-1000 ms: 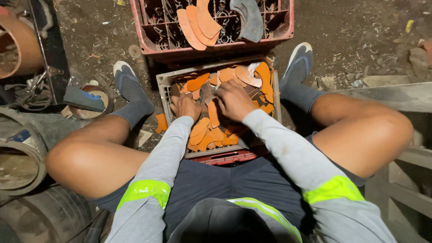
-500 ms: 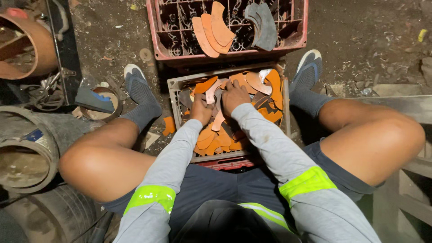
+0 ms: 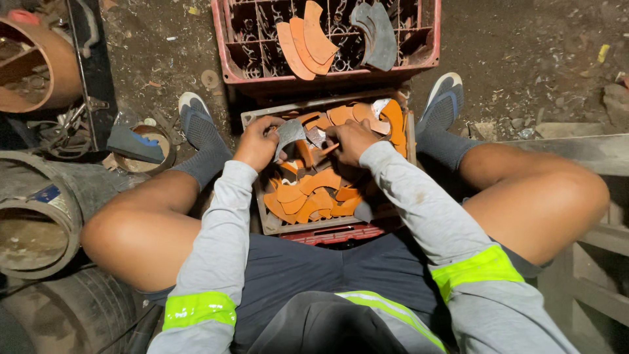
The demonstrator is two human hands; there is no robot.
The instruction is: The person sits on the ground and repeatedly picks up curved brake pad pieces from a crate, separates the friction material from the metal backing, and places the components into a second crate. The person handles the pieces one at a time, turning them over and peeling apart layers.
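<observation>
Dark dirt floor (image 3: 524, 46), littered with small scraps and stones, under harsh light from above. A rusty round drum (image 3: 33, 65) and a wide grey pipe (image 3: 39, 216) lie at the left, a tyre (image 3: 72, 314) below them. Grey wooden boards (image 3: 583, 151) stand at the right.

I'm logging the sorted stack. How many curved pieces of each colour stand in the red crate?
Orange curved pieces: 3
Grey curved pieces: 2
Total in the red crate: 5
</observation>
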